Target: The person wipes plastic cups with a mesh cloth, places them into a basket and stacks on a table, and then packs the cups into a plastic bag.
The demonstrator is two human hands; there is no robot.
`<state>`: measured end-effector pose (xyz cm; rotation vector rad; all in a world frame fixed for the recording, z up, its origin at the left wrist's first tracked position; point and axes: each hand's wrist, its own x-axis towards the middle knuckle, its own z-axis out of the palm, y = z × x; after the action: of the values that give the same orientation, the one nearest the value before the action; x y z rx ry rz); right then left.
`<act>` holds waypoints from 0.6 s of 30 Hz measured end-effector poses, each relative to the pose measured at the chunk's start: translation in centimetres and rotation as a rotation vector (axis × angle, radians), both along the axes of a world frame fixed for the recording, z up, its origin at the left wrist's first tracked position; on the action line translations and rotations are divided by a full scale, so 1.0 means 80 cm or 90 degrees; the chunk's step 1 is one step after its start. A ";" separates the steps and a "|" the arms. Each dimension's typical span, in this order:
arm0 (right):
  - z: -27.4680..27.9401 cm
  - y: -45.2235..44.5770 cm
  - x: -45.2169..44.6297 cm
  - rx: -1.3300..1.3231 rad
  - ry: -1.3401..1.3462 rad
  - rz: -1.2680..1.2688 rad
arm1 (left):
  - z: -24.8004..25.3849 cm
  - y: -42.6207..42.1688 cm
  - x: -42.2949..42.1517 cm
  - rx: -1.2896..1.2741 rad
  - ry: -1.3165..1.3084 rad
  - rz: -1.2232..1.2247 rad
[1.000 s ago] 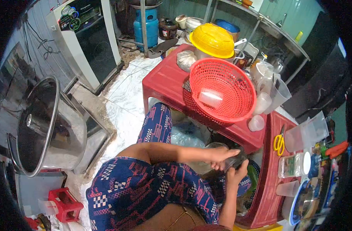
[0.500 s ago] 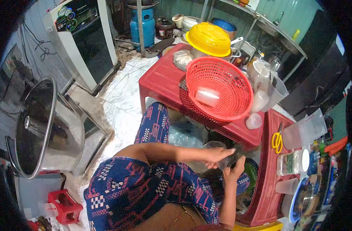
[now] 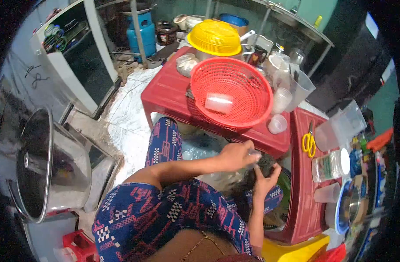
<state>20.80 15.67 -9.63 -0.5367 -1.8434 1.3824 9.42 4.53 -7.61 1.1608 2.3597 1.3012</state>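
My left hand (image 3: 237,157) reaches across from the left, its fingers closed around a small piece of clear plastic (image 3: 253,156), perhaps a cup; its shape is blurred. Just to the right, my right hand (image 3: 265,178) curls its thumb and fingers around a dark, rough-looking clump (image 3: 265,164) whose kind I cannot make out. Both hands are over my lap, below the front edge of the red table (image 3: 173,94). Under my left forearm lies clear plastic sheeting or a bag (image 3: 200,153), partly hidden.
A red colander (image 3: 235,91) with a clear plastic container (image 3: 219,103) inside stands on the table. Behind it is a yellow basket (image 3: 215,38). On the right red stool are yellow-handled scissors (image 3: 309,144), a lidded jar (image 3: 331,166) and cups. A steel pot (image 3: 69,161) stands left.
My left hand has lifted and turned over, with the clear plastic now bunched at its fingertips. The dark clump shows more plainly in my right hand. The whole view has shifted slightly.
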 end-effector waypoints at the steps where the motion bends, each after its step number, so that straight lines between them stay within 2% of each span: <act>1: 0.005 0.001 0.004 0.035 -0.014 0.011 | 0.006 -0.001 -0.001 0.007 -0.081 -0.006; 2: 0.007 0.002 0.007 0.070 -0.028 0.024 | -0.006 0.004 0.000 0.007 -0.083 -0.023; 3: 0.008 -0.002 0.006 0.193 -0.021 0.023 | -0.022 0.010 0.000 0.082 -0.114 -0.047; 4: -0.009 0.000 0.005 0.142 -0.044 0.068 | -0.038 0.015 0.000 0.157 -0.146 -0.068; 5: -0.010 -0.004 0.006 0.097 -0.043 0.118 | -0.030 0.013 0.003 0.164 -0.305 -0.092; 7: -0.023 0.001 0.005 0.013 -0.021 0.212 | -0.026 0.010 0.001 0.148 -0.293 -0.096; 8: -0.026 0.002 0.006 0.012 -0.021 0.205 | -0.024 0.009 0.000 0.135 -0.281 -0.089; 10: -0.017 -0.004 0.008 -0.022 -0.026 0.287 | -0.008 0.004 0.004 0.110 -0.332 -0.123; 12: -0.006 -0.011 0.020 -0.086 -0.027 0.297 | 0.008 0.002 0.005 0.109 -0.423 -0.202; 14: -0.006 -0.010 0.028 -0.369 -0.055 0.417 | 0.004 0.004 0.002 0.114 -0.462 -0.236; 16: -0.007 -0.006 0.027 -0.329 -0.020 0.332 | -0.002 0.009 0.001 0.114 -0.500 -0.276; 18: 0.001 0.004 0.025 0.212 -0.042 0.236 | -0.006 0.012 -0.002 0.065 -0.308 -0.221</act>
<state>22.80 16.03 -9.53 -0.0709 -2.2507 1.2542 9.29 5.49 -8.09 1.0717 1.6860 1.3956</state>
